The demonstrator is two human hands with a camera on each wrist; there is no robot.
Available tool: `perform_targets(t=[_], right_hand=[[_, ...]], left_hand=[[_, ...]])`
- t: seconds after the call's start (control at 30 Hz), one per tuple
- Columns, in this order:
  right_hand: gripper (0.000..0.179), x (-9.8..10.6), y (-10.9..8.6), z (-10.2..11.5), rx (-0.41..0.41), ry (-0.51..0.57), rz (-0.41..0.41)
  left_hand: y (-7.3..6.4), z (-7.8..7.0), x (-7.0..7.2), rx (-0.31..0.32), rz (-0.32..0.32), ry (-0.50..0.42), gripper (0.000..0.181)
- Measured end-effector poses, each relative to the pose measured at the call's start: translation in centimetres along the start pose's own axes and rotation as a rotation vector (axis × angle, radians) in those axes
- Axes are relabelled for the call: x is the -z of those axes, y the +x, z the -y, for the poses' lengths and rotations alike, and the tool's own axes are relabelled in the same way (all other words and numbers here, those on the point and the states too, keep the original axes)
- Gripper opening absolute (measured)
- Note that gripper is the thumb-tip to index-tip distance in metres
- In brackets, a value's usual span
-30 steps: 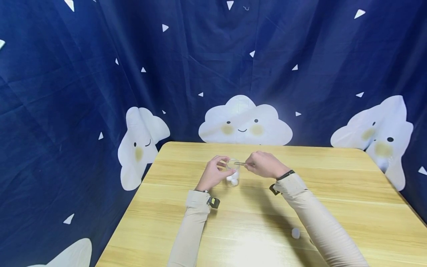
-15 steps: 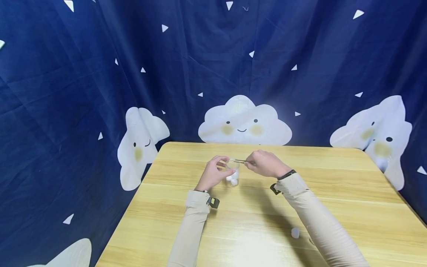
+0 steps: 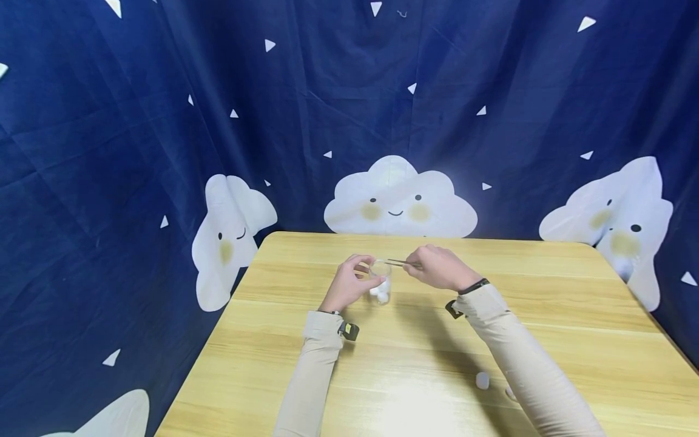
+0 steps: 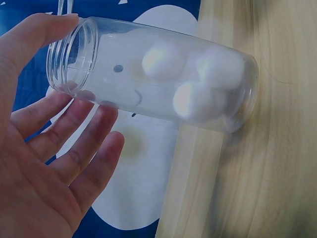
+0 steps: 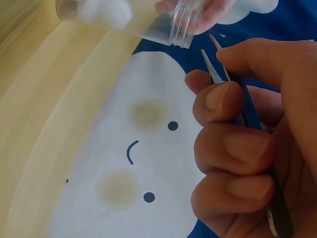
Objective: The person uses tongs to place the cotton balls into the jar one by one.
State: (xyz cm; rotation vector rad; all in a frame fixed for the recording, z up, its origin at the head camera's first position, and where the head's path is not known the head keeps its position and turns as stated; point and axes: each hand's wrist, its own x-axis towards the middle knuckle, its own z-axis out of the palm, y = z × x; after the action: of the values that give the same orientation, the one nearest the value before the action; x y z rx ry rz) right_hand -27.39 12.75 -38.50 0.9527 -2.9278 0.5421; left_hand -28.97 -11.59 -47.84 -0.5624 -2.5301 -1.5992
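Observation:
My left hand (image 3: 347, 285) grips a clear screw-neck jar (image 4: 124, 44) near its mouth, thumb on one side and fingertips on the other. The jar stands upright on the table, with white cotton balls (image 4: 190, 101) in its lower part. In my right hand (image 3: 438, 267) is a pair of metal tweezers (image 5: 251, 111), pinched between thumb and curled fingers. Its two tips are slightly apart with nothing between them, close beside the jar's mouth at rim height.
A white cotton ball (image 3: 482, 380) lies on the wooden table (image 3: 262, 358) near the right forearm. Another pale round piece (image 3: 511, 393) is partly hidden by the right sleeve (image 3: 537, 358). Behind the table hangs a dark blue curtain (image 3: 349, 79) with clouds.
My right hand has shifted slightly right, and the tweezer tips have lifted a little from over the jar's mouth. The left hand and the jar have stayed in place.

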Motion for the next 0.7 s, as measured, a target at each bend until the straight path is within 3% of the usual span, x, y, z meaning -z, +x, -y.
perform_targets(t=[0.4, 0.7], right_hand=[[0.043, 0.2, -0.9, -0.7, -0.002, 0.029, -0.015], [0.044, 0.1, -1.9, -1.3, 0.002, 0.114, -0.004]], left_hand=[[0.0, 0.0, 0.0, -0.007, 0.001, 0.000, 0.052], [0.0, 0.1, -0.1, -0.002, 0.001, 0.010, 0.052]])
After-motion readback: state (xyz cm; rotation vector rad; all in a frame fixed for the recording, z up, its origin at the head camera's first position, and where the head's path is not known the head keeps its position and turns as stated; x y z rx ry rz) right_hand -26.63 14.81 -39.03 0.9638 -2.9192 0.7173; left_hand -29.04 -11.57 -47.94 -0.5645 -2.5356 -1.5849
